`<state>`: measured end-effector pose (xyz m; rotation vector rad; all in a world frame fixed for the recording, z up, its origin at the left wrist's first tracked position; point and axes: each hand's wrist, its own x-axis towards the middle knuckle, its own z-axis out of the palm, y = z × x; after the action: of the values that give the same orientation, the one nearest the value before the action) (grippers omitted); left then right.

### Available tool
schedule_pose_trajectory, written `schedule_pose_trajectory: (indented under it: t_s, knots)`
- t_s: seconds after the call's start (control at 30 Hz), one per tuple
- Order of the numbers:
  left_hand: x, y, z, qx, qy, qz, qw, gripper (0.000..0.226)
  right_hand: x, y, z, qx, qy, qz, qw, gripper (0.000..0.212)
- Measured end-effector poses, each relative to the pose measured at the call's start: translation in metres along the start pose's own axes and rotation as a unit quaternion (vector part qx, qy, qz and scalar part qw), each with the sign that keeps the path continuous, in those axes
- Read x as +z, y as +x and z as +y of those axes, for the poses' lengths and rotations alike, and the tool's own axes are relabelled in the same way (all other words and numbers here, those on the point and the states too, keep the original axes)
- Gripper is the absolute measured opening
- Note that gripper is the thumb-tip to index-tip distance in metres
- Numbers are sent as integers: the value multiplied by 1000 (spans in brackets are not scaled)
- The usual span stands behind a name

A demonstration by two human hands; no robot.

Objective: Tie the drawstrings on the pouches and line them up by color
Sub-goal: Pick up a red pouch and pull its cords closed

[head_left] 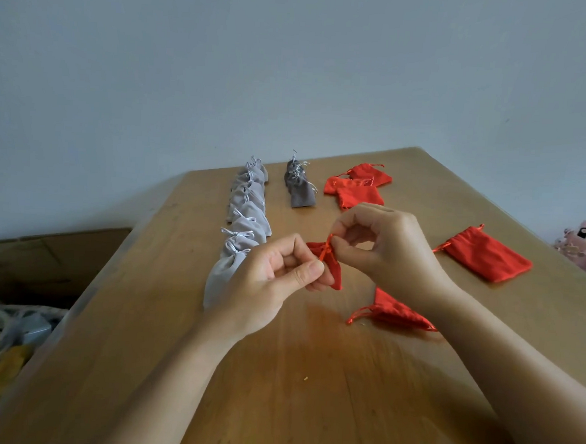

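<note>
Pinching a drawstring (pixel 324 255) end apiece, the person's left hand (pixel 267 282) and right hand (pixel 389 248) are holding a red pouch (pixel 333 272) over the counter (pixel 308 394), and the soft, light cloth and thin, slippery-looking string are probably calling for grips close to the gathered neck.

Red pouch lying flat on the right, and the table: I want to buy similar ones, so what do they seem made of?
Flat red pouch: soft cloth, perhaps velvet or flannel; mostly matte, lies limp, with a thin cord drawstring. Table: wood or wood-look laminate; streaky grain, smooth with a faint sheen.
</note>
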<state>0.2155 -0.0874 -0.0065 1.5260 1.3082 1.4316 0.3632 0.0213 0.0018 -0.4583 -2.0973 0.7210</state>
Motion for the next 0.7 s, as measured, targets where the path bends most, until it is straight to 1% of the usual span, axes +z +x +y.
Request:
schedule_pose_trajectory:
  t_s: [0.07, 0.17, 0.27, 0.33, 0.37, 0.43, 0.53, 0.6, 0.7]
  knots:
    - [1, 1, -1, -7, 0, 19, 1000, 14, 0, 0, 2, -2, -13, 10, 1000, 10]
    - [3, 3, -2, -34, -23, 70, 997, 13, 0, 2, 8, 25, -8, 26, 999, 11]
    - [2, 7, 0, -65, -122, 131, 982, 25, 2, 0, 10, 31, -7, 1, 999, 11]
    - [-1, 10, 1, -89, -189, 176, 962, 35, 9, -3, 7, -2, -18, -33, 999, 12]
    - [-3, 11, 1, -105, -214, 191, 952, 36, 13, -5, 6, -25, -23, -46, 998, 12]
    - [-6, 12, 1, -138, -244, 209, 937, 29, 20, -8, 3, -59, -23, -54, 997, 9]
    - [-8, 12, 2, -152, -246, 194, 937, 15, 24, -11, 4, -74, -19, -43, 996, 4]
    - [-11, 12, 1, -160, -241, 166, 943, 20, 23, -11, 6, -77, -23, -34, 996, 6]
    - [-15, 10, 0, -210, -238, 126, 940, 31, 22, -11, 7, -95, -25, -30, 995, 7]
